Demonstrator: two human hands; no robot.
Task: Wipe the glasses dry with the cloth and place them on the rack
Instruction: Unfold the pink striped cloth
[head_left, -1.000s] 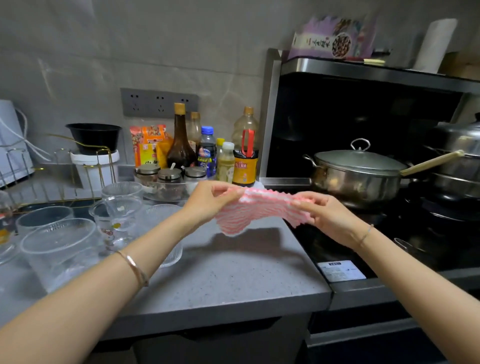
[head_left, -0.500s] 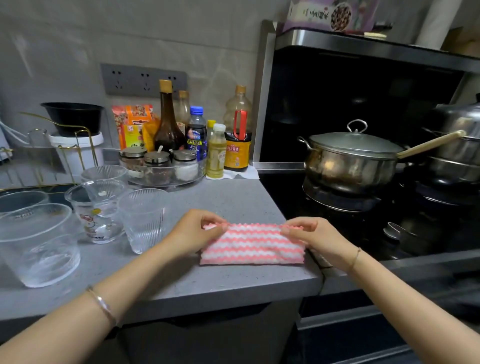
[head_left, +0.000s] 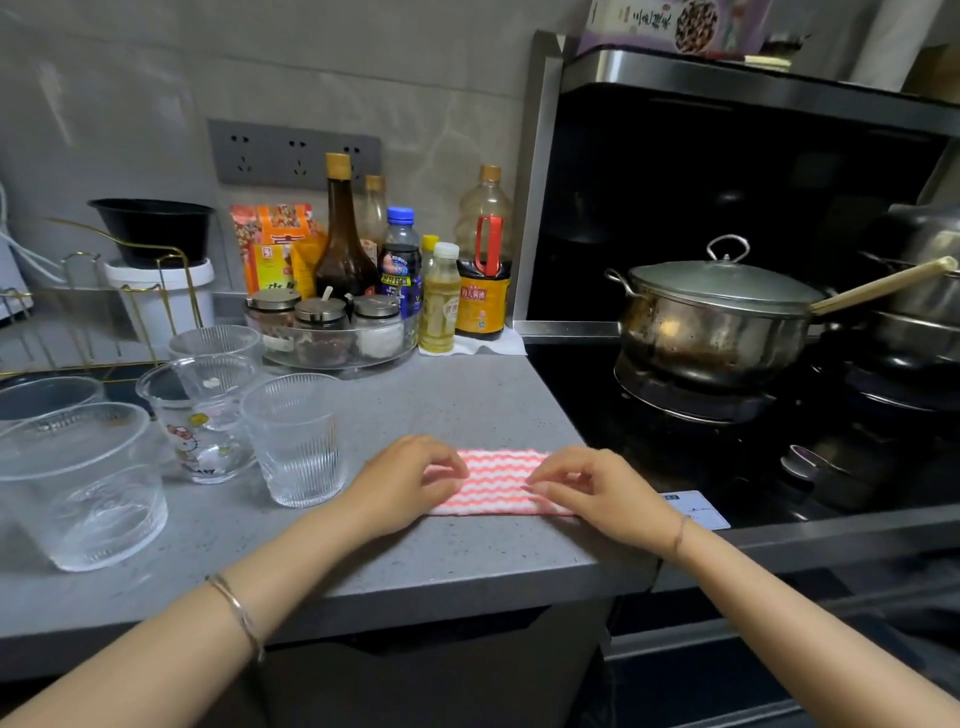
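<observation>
Both hands (head_left: 410, 480) (head_left: 597, 488) on folded pink-striped cloth (head_left: 496, 480) on grey counter (head_left: 467, 405), beside ribbed glass (head_left: 293, 441).

**Cloth flat, glasses upright, rack at far left**

Pink-and-white zigzag cloth (head_left: 496, 483): folded into a flat strip near the counter's front edge. Ribbed clear glass (head_left: 295, 439): upright, just left of it. Cartoon-printed glass (head_left: 200, 418) and another ribbed glass (head_left: 215, 344) behind, both upright. Gold wire rack (head_left: 104, 306) far left, against the wall.
</observation>
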